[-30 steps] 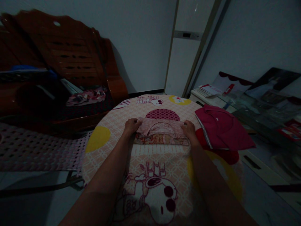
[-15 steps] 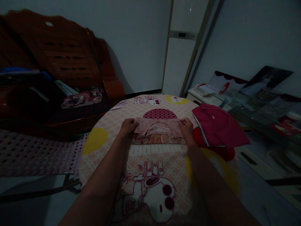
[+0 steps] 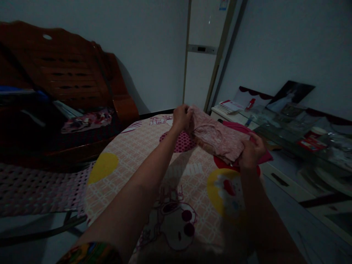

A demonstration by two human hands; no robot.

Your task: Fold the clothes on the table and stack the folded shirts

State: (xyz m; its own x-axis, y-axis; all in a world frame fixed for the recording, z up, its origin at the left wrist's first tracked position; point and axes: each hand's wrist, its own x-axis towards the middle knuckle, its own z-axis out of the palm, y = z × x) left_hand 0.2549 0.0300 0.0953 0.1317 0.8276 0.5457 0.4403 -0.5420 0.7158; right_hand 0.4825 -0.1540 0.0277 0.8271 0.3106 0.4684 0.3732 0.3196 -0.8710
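Observation:
A folded pale pink shirt (image 3: pixel 217 134) hangs stretched between my two hands, tilted down toward the right, with its curved neckline showing. My left hand (image 3: pixel 182 118) pinches its upper left corner. At the lower right end, my right hand (image 3: pixel 250 151) is closed on the other corner. Behind and partly under the shirt lies a folded magenta garment (image 3: pixel 239 127), mostly hidden by it and by my right hand. Beneath them spreads a round table with a patterned cartoon-dog cloth (image 3: pixel 132 161).
A wooden sofa (image 3: pixel 68 69) stands at the left with a flowered cloth (image 3: pixel 88 120) on its seat. A woven chair (image 3: pixel 41 187) is beside the table. On the right is a glass-topped cabinet (image 3: pixel 283 135) bearing papers, a photo and boxes. A tall white air conditioner (image 3: pixel 198 77) stands behind.
Both hands have lifted the shirt off the middle of the table and carried it right, over the magenta garment. The view has shifted slightly to the right.

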